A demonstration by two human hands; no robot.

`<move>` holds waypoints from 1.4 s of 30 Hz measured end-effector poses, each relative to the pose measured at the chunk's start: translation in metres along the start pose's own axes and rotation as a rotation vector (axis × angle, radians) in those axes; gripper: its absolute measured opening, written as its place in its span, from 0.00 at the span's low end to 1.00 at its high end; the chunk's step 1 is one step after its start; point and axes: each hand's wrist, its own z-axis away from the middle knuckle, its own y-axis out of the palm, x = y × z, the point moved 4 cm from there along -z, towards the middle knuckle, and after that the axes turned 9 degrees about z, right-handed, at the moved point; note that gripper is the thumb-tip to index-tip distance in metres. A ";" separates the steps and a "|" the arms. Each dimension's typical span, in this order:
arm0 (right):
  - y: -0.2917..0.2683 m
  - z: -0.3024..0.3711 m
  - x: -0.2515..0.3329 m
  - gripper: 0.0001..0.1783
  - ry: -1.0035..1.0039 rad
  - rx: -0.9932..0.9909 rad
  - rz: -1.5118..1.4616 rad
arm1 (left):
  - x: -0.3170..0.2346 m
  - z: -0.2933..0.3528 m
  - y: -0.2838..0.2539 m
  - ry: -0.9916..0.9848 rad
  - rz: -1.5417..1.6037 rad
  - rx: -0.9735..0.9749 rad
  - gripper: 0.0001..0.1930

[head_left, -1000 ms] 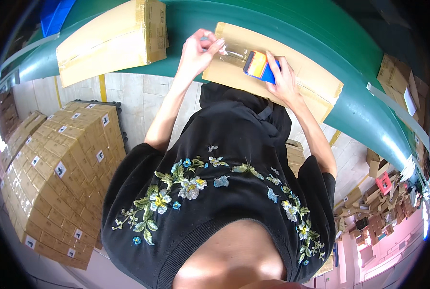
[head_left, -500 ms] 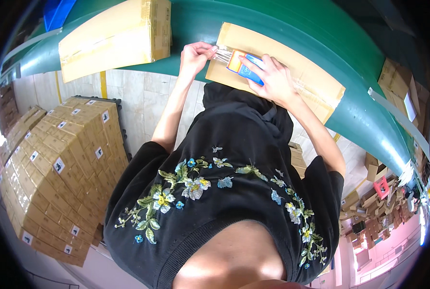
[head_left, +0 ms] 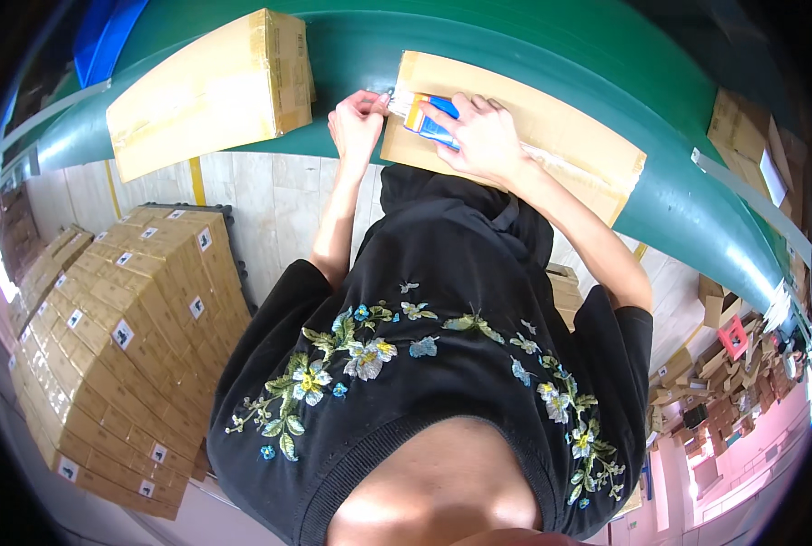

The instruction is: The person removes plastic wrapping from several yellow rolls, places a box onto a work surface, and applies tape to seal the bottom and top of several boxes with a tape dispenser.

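Note:
A flat brown cardboard box [head_left: 551, 118] lies on the green conveyor belt [head_left: 515, 45] in front of me. My right hand [head_left: 483, 136] grips a blue and orange tape dispenser [head_left: 431, 123] pressed on the box's top near its left end. A strip of clear tape [head_left: 560, 164] runs along the box's middle seam. My left hand [head_left: 358, 123] is closed at the box's left edge, pinching the tape end beside the dispenser.
A second taped cardboard box [head_left: 210, 86] sits on the belt to the left. A pallet stacked with several labelled boxes [head_left: 124, 346] stands at lower left. Loose cartons [head_left: 742, 127] lie at the right, and more clutter [head_left: 724, 391] covers the floor at lower right.
My right hand has slid the tape dispenser leftward along the box toward its left edge. My left hand has closed in at that edge.

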 end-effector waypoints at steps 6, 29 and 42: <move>-0.002 -0.011 0.000 0.30 -0.047 -0.030 0.124 | 0.016 -0.010 0.008 -0.131 -0.018 0.054 0.13; 0.013 -0.019 0.015 0.31 -0.092 0.157 0.233 | 0.050 -0.029 0.075 -0.422 0.247 0.360 0.42; 0.029 0.007 -0.014 0.31 -0.157 0.182 0.051 | 0.029 -0.015 0.052 -0.053 -0.318 -0.101 0.37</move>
